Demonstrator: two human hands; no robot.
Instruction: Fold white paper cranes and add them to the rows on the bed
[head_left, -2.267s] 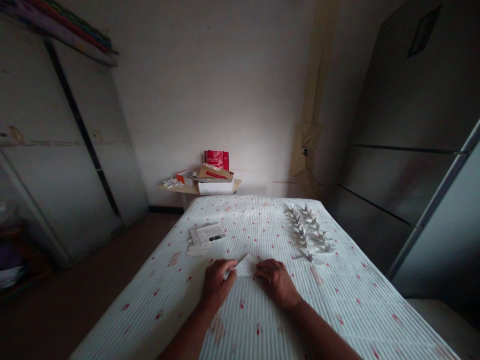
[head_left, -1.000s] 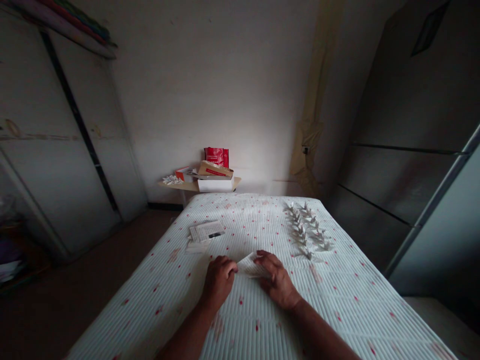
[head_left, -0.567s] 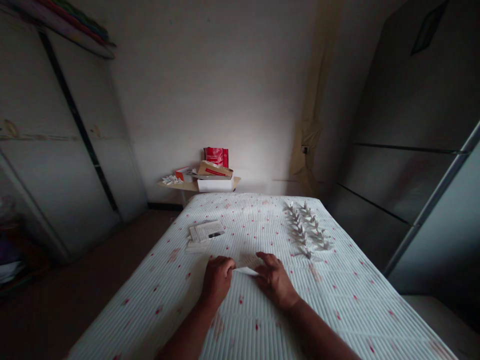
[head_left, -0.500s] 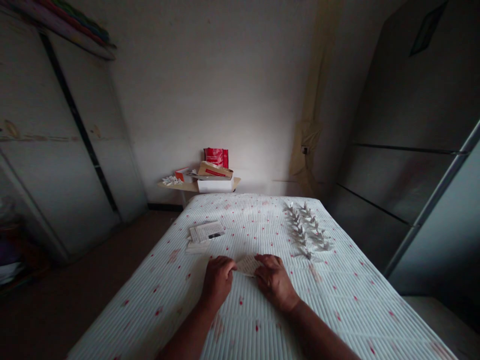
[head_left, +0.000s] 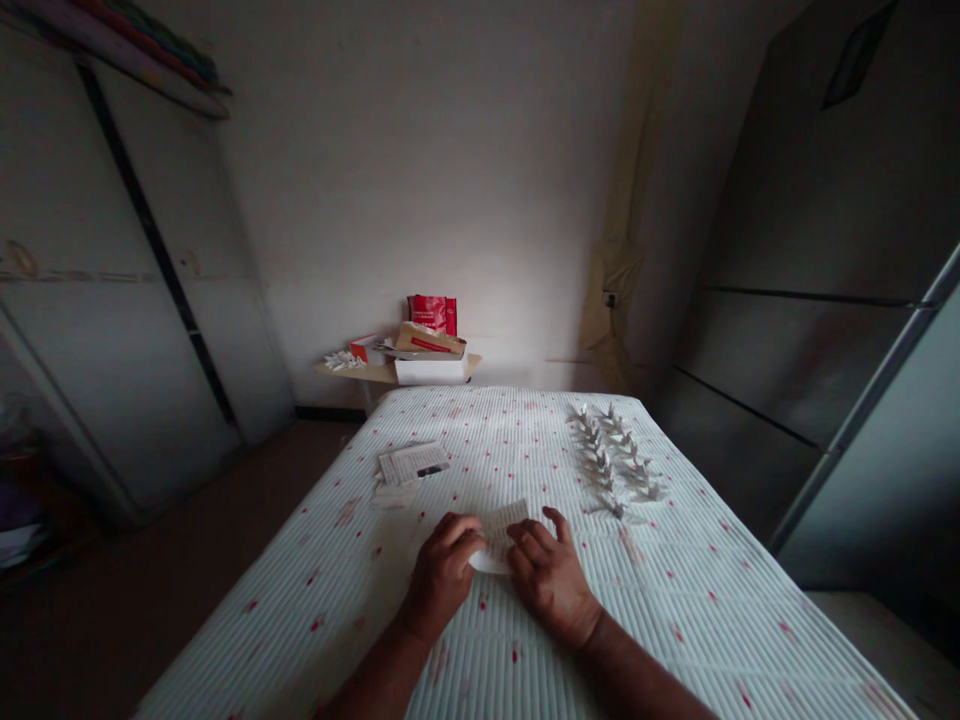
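Paper (head_left: pixel 496 528) wider than before, likely mid-fold; left hand (head_left: pixel 441 572) pinching at 9 o'clock, right hand (head_left: pixel 553 588) half-curled at 3, grip unclear.

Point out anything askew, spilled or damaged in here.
The printed sheets lie unevenly overlapped on the quilted cover, and the yellowish covering around the wall socket looks wrinkled instead of flat. Nothing looks spilled.

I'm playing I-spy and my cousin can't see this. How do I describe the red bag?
Past the far end of the spotted cover, a small table stands by the wall. On it is a white box with a brown package on top. The red bag rises behind them, highest of all, and red nearly all over with pale writing.
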